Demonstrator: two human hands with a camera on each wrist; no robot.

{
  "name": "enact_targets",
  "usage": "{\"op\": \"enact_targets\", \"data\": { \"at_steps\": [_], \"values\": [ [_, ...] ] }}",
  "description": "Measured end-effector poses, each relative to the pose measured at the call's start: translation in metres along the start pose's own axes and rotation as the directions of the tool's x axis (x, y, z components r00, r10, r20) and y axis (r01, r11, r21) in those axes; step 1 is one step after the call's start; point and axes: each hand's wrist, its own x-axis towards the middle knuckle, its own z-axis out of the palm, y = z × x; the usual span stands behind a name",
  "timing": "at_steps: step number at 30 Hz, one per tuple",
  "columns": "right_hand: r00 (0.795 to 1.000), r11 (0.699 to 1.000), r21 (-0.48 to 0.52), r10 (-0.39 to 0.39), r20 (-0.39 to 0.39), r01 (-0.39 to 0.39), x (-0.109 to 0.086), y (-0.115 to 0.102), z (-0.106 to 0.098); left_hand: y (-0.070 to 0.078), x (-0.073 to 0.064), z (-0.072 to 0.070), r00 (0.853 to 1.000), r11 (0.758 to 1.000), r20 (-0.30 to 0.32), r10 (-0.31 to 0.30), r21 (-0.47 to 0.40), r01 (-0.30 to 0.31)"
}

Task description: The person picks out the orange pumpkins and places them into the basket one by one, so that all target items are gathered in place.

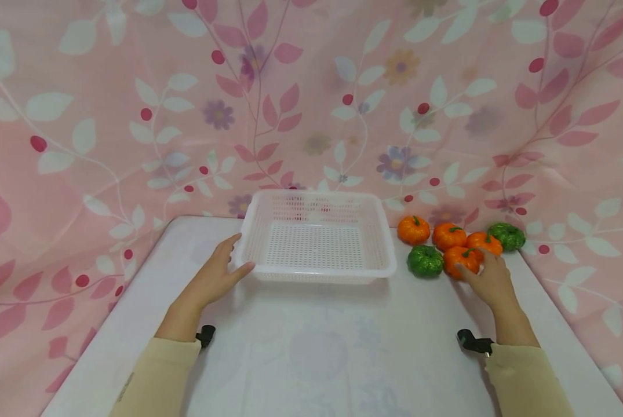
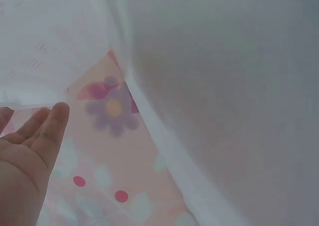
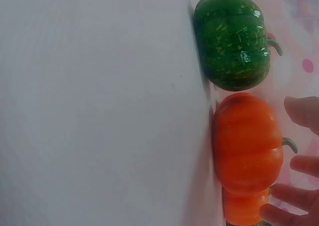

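Note:
A white perforated plastic basket point(image 1: 319, 271) stands at the back middle of the table. My left hand point(image 1: 213, 277) is at its left end, thumb by the front left corner and fingers by the left rim; the left wrist view has those fingers point(image 2: 59, 117) nearly straight along the basket's edge. On the right, my right hand point(image 1: 492, 282) hovers over the nearest orange toy pumpkin point(image 1: 455, 262). Seen from the right wrist, its thumb and fingers are spread, apart from that orange pumpkin point(image 3: 247, 143). A green speckled pumpkin point(image 1: 425, 262) sits just left of it.
Behind are more orange pumpkins point(image 1: 414, 230), point(image 1: 449, 236), partly hidden by one another, and another green pumpkin point(image 1: 506, 236) at the table's back right corner. A pink floral cloth point(image 1: 316, 104) hangs behind the white table point(image 1: 311, 347).

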Motion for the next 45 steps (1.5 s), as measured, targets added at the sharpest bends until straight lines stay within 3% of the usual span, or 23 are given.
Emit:
{"op": "enact_targets", "data": {
  "at_steps": [5,13,20,29,45],
  "values": [
    [0.999,1.000,0.022,-0.011,-0.039,0.012,0.001,-0.002,0.002,0.001,0.007,0.002,1.000,0.996,0.017,-0.015,-0.092,0.016],
    [0.998,0.998,0.066,0.026,-0.049,-0.023,0.004,-0.001,0.005,0.002,0.014,0.004,0.997,0.985,0.010,-0.078,-0.151,0.079],
    [0.997,0.991,0.126,0.056,-0.050,-0.049,0.008,0.005,0.008,0.001,0.015,0.004,0.995,0.979,0.033,-0.092,-0.178,0.097],
    [0.998,0.983,0.178,0.050,-0.046,-0.041,0.013,0.010,0.012,-0.003,0.015,0.001,0.992,0.950,0.065,-0.109,-0.288,0.123],
    [0.994,0.973,0.203,0.112,-0.011,-0.107,0.007,0.009,0.012,-0.003,0.012,0.003,0.987,0.939,0.090,-0.136,-0.305,0.158]
  ]
}}
